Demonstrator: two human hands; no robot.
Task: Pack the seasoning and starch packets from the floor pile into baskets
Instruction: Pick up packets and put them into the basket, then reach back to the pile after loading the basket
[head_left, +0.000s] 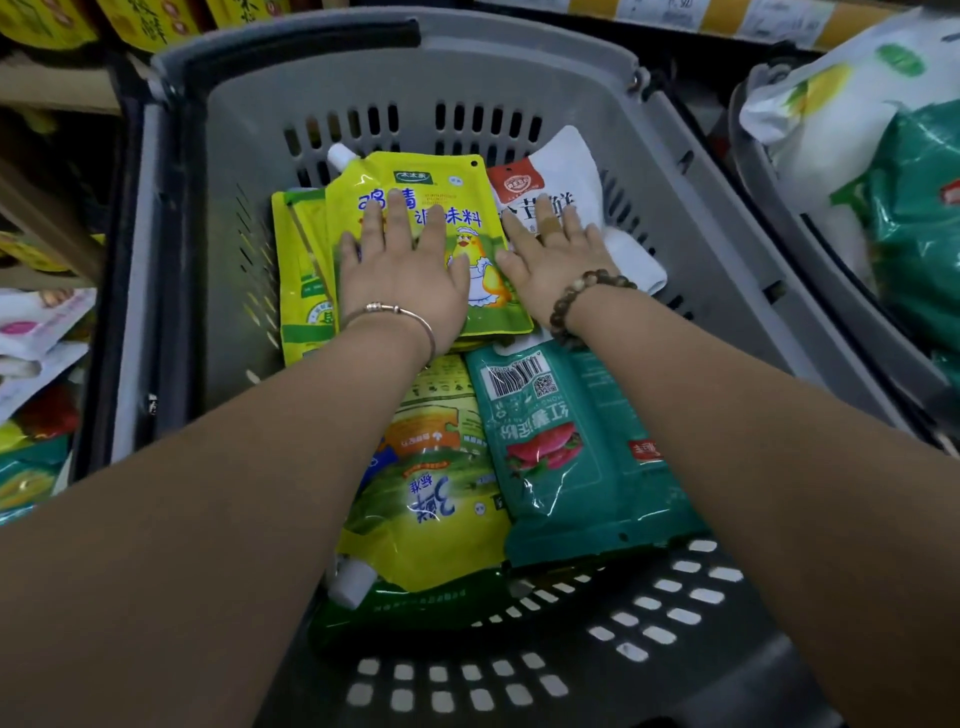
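While both hands lie flat with fingers spread, gripping nothing, left hand (405, 260) presses the yellow chicken-essence pouch (415, 182), right hand (553, 244) the white packet (566, 166), in the grey basket (467, 78). Packing looks partly done: teal starch packet (571, 457) lower centre already in. Floor pile out of view; packets at left edge blurred.

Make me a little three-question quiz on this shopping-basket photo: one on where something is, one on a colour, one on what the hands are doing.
1. Where does the teal packet lie?
A. inside the grey basket
B. on a shelf
C. in the left hand

2. What colour is the packet under the left hand?
A. red
B. yellow
C. black

3. What is the right hand doing?
A. lying flat, fingers spread, on a white packet
B. gripping the basket's handle
C. hanging in the air

Answers: 1 A, it rests among the basket's packets; 2 B, the yellow spouted packet shows around the fingers; 3 A, palm down on the packet.
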